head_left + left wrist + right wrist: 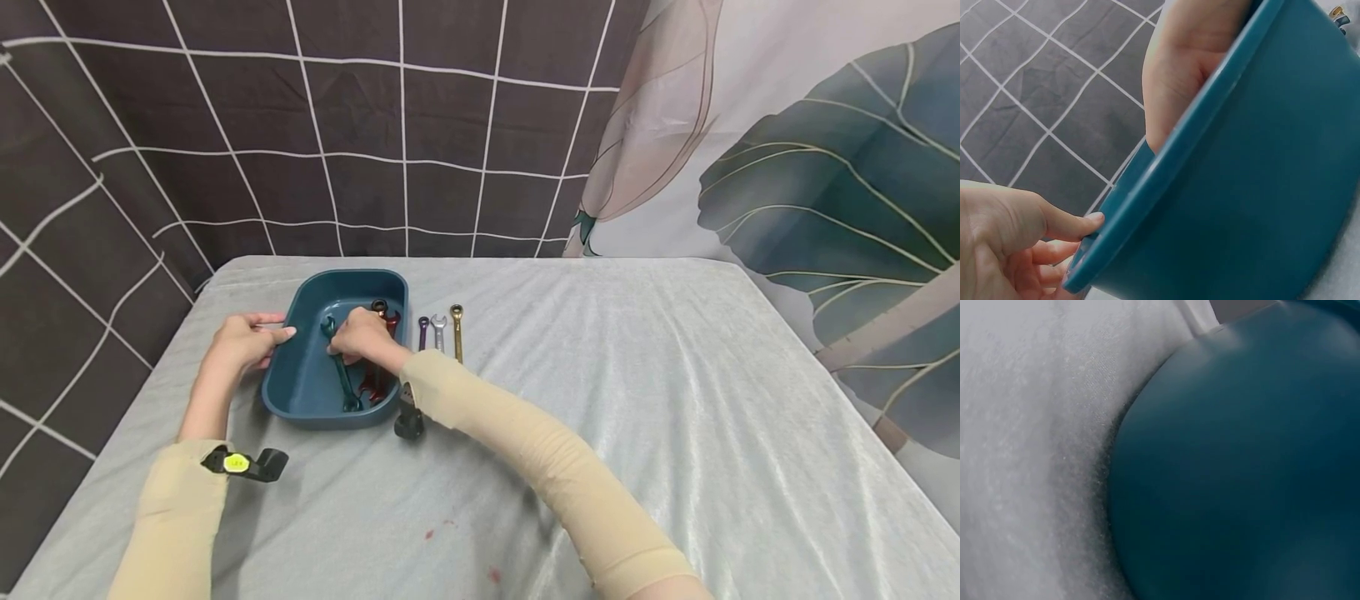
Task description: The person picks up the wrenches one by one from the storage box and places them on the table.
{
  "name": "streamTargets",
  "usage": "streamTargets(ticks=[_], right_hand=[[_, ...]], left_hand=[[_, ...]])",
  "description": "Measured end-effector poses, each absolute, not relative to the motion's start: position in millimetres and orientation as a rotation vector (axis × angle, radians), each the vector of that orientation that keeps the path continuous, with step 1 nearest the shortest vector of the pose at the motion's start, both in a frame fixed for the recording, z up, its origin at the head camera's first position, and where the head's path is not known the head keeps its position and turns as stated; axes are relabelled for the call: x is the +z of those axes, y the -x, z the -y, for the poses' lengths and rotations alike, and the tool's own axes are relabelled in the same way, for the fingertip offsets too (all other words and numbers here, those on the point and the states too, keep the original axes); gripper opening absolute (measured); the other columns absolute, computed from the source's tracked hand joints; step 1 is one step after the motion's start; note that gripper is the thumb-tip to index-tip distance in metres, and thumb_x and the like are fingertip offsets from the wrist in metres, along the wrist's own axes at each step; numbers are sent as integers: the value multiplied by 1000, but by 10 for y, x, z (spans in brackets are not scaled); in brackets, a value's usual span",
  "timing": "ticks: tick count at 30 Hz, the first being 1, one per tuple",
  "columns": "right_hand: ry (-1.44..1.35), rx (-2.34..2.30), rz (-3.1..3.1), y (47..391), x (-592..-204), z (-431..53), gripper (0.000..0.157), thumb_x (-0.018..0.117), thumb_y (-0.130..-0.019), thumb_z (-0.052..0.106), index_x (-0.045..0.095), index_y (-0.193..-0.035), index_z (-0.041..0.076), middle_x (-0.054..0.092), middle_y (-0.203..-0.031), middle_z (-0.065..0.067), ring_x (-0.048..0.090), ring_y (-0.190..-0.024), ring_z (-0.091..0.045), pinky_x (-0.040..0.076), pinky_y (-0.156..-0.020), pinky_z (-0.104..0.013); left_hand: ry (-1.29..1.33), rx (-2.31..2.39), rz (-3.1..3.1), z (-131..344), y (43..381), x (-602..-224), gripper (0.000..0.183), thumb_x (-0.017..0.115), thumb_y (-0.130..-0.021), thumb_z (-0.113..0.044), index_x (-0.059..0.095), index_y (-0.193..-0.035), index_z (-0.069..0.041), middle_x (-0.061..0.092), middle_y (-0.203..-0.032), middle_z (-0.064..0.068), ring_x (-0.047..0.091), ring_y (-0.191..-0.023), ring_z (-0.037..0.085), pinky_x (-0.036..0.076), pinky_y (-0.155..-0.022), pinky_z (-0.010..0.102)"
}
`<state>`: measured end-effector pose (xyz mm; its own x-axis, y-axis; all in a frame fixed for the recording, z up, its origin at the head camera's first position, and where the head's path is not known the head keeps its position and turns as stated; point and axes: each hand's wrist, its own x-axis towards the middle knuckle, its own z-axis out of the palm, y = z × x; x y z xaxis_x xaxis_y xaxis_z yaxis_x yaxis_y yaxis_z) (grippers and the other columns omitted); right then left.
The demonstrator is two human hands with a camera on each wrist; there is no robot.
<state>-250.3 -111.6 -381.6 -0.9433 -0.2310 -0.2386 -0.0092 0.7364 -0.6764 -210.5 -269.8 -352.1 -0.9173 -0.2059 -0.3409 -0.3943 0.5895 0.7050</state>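
A blue plastic bin [296, 392] stands on the cloth-covered table. My left hand [238, 343] holds its left rim, and in the left wrist view the thumb [1075, 225] lies at the rim's edge. My right hand [363, 335] reaches down inside the bin and pinches a dark green wrench [345, 385] near its middle; the fingertips are partly hidden. Beside that hand, toward the bin's right wall, lie red wrenches [372, 383] and a copper-coloured ring-end wrench [380, 307], partly covered by the hand. The right wrist view holds mainly the bin's outer wall [1235, 456].
Just right of the bin, a purple wrench [423, 330], a silver wrench [439, 330] and a gold wrench [457, 329] lie side by side on the grey tablecloth [600, 375]. A dark grid-patterned curtain [442, 117] hangs behind the table's far edge.
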Motion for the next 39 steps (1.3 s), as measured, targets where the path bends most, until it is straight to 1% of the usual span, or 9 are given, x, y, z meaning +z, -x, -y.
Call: streamTargets(ticks=[4, 6, 9, 13, 20, 24, 32, 36, 39], right_hand=[[180, -1018, -2625, 2512, -3815, 1107, 35, 80, -78, 20, 59, -52, 12, 60, -50, 1, 62, -45, -6, 44, -50, -15], [174, -1008, -2618, 2510, -3809, 1103, 30, 80, -78, 22, 63, -55, 13, 62, -52, 2, 62, -45, -5, 43, -53, -15], [177, -1018, -2590, 2507, -3807, 1101, 27, 80, -79, 23, 66, -58, 13, 63, -53, 2, 61, -45, -5, 43, -54, -15], [178, -1050, -2546, 2506, -3805, 1102, 28, 79, -80, 21, 64, -58, 12, 62, -53, 1, 60, -44, -6, 44, -52, -16], [160, -1100, -2492, 2519, -3781, 1101, 26, 78, -81, 18, 64, -60, 10, 59, -52, 1, 60, -45, -7, 46, -53, -16], [161, -1118, -2490, 2526, -3767, 1098, 26, 78, -81, 17, 64, -60, 11, 58, -51, 1, 60, -44, -7, 47, -51, -16], [162, -1153, -2418, 2535, -3739, 1080, 35, 76, -83, 16, 56, -55, 13, 52, -49, 2, 56, -43, -5, 50, -51, -17], [178, -1187, -2400, 2529, -3720, 1051, 34, 75, -83, 15, 55, -56, 14, 54, -50, 3, 56, -43, -5, 50, -52, -18], [217, -1231, -2393, 2523, -3702, 1022, 39, 74, -85, 14, 52, -53, 14, 54, -50, 3, 56, -43, -4, 52, -55, -19]], left_hand=[[503, 1245, -2596, 2691, 2117, -3522, 53, 58, -96, -25, 45, -140, 0, 47, -73, -4, 46, -60, 4, 47, -56, 23], [507, 1242, -2597, 2688, 2119, -3524, 53, 58, -95, -25, 45, -140, 0, 47, -74, -4, 46, -61, 4, 47, -56, 24], [512, 1237, -2596, 2686, 2122, -3522, 52, 58, -95, -25, 46, -140, 0, 47, -75, -3, 46, -60, 5, 47, -56, 24], [511, 1238, -2590, 2691, 2122, -3512, 53, 58, -96, -26, 45, -140, 0, 47, -76, -3, 46, -61, 5, 46, -56, 24], [481, 1241, -2589, 2687, 2120, -3488, 53, 57, -96, -24, 44, -141, 1, 47, -76, -3, 45, -58, 4, 46, -56, 24], [489, 1247, -2586, 2683, 2125, -3477, 53, 57, -96, -24, 43, -141, 0, 47, -76, -2, 46, -58, 4, 47, -57, 25], [492, 1230, -2593, 2687, 2121, -3491, 52, 57, -96, -24, 44, -141, -1, 47, -77, -1, 46, -59, 5, 47, -58, 25], [490, 1235, -2590, 2692, 2118, -3506, 53, 56, -96, -24, 43, -141, 0, 48, -77, -1, 46, -58, 5, 47, -57, 24], [497, 1235, -2586, 2694, 2116, -3518, 53, 57, -96, -24, 43, -141, -1, 47, -76, -1, 46, -58, 6, 46, -57, 25]])
